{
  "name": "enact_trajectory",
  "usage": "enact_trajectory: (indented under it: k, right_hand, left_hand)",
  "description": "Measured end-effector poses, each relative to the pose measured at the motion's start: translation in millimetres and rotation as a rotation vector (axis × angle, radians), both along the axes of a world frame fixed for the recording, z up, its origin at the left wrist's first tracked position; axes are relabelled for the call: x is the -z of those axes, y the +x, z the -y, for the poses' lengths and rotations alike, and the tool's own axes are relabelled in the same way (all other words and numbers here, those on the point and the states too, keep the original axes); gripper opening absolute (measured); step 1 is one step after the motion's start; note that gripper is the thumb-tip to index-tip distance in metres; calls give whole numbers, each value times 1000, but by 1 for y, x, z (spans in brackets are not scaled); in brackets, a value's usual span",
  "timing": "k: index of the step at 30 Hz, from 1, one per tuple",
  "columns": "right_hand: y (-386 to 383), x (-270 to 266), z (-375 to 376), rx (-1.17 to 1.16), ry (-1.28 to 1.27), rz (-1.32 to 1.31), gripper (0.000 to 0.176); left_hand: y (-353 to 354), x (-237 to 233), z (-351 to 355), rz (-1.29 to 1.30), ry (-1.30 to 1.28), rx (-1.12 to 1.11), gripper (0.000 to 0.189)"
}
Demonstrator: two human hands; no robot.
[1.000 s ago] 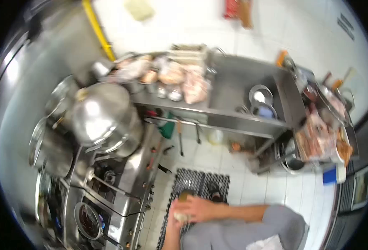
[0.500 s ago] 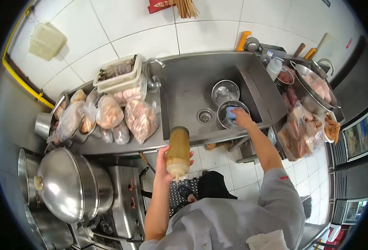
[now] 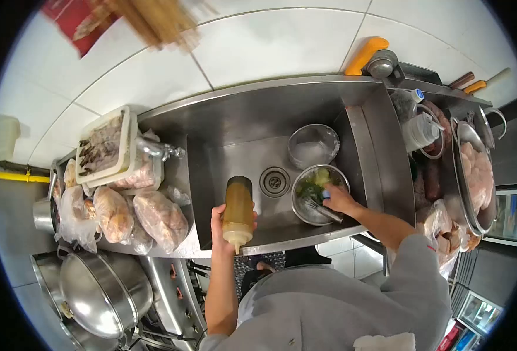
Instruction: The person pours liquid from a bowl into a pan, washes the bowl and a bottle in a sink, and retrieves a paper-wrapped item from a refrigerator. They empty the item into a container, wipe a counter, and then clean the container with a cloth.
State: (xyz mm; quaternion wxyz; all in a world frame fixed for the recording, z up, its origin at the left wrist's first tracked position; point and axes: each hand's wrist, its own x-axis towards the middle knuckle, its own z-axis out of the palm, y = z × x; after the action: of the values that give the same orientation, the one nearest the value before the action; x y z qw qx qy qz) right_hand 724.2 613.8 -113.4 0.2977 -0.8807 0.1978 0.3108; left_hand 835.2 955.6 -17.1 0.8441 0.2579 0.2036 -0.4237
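My left hand [image 3: 217,225] is wrapped round a squeeze bottle [image 3: 238,210] of brownish-yellow liquid, its pale nozzle tilted towards me, at the sink's front edge. My right hand [image 3: 340,200] reaches into a metal bowl [image 3: 294,199] in the sink, its fingers closed on a small blue cloth or sponge [image 3: 327,193], mostly hidden. Green leafy bits and yellowish pieces [image 3: 320,176] lie in that bowl. A wire-ended utensil like a whisk [image 3: 323,210] rests inside, below my fingers. Just behind stands a second metal bowl [image 3: 313,146].
A drain [image 3: 275,182] lies left of the bowls in the steel sink [image 3: 241,114]. Bagged meat [image 3: 160,221] and a tray of shrimp-like seafood [image 3: 103,146] sit on the left. To the right are a white bottle [image 3: 420,132] and a pan of pale meat [image 3: 475,169]. Large domed pots [image 3: 97,298] stand front left.
My view has shifted closer to the sink. The bowl's green contents and the utensil now show. My right hand stays at the bowl with the blue thing; my left still holds the bottle.
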Motion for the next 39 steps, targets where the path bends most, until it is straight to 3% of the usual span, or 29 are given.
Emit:
enact_trajectory:
  k: [2, 4, 7, 9, 11, 13, 17, 18, 21, 24, 27, 28, 31, 32, 35, 36, 38, 39]
  right_hand:
    - [5, 7, 2, 182, -46, -199, 52]
    - [-2, 83, 9, 262, 276, -214, 53]
    - [-2, 90, 7, 320, 292, -103, 49]
    - [7, 48, 6, 337, 210, -122, 40]
    - [-7, 46, -1, 238, -37, 202, 40]
    - [-16, 46, -10, -13, -387, 496, 42]
    - [14, 70, -1, -193, -167, -113, 28]
    - [12, 84, 0, -66, -159, -20, 22]
    - [21, 87, 4, -88, -253, 1, 37]
    - [9, 11, -10, 99, -180, 333, 55]
    - [0, 13, -12, -70, -257, 355, 74]
    - [5, 32, -11, 17, -217, 212, 82]
    - [31, 25, -1, 95, 89, -150, 79]
    - [23, 10, -5, 88, -10, 272, 73]
    - [43, -64, -26, 298, 85, 464, 59]
    - [54, -47, -38, 410, 267, 548, 49]
    - [92, -72, -83, 369, 445, 693, 48]
    - [106, -48, -108, 247, 422, 842, 47]
  left_hand:
    - [5, 0, 12, -33, -3, -16, 60]
    - [8, 4, 23, -49, -6, -19, 61]
    - [17, 28, 29, -25, 100, 51, 57]
    - [26, 34, 37, -73, 129, 108, 53]
    - [30, 32, 49, -61, 208, 93, 53]
    - [31, 39, 52, -59, 217, 103, 53]
    - [38, 54, 51, -54, 193, 95, 50]
    - [41, 60, 49, -70, 176, 96, 50]
    - [41, 63, 48, -65, 175, 98, 49]
    - [46, 66, 45, -79, 189, 101, 51]
    - [52, 72, 50, -116, 202, 134, 49]
    - [52, 74, 50, -128, 210, 133, 48]
    - [53, 100, 55, -116, 201, 100, 48]
    - [55, 106, 55, -101, 154, 137, 48]
    - [53, 108, 58, -119, 139, 150, 49]
    - [53, 91, 62, -89, 137, 181, 44]
    - [52, 87, 70, -56, 140, 217, 46]
    - [54, 86, 74, -34, 142, 235, 47]
